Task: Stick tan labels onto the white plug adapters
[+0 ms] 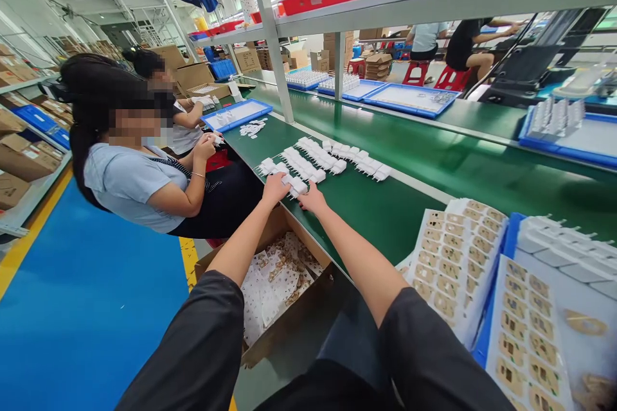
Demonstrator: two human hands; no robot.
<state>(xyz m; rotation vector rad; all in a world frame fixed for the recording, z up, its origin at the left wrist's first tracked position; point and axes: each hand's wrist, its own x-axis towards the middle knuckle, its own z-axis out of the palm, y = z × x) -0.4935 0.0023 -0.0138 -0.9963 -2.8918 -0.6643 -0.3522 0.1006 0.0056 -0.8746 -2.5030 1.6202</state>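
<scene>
Both my hands are at the near edge of the green table, at the two ends of a short row of white plug-like blocks (295,187). My left hand (276,189) has its fingers closed on the left end of this row. At the right end, my right hand (313,200) presses in with thumb and fingers, partly hidden by the hand itself. Just beyond lie more rows of white blocks with thin prongs (301,165), side by side on the table. Another row (359,159) lies farther right.
Below the table edge stands a cardboard box (260,350) of used sticker sheets. Sheets of tan stickers (441,257) and a blue tray (513,234) are on the right. A co-worker (130,167) sits at the left, handling a white piece. A shelf post (276,64) rises behind the rows.
</scene>
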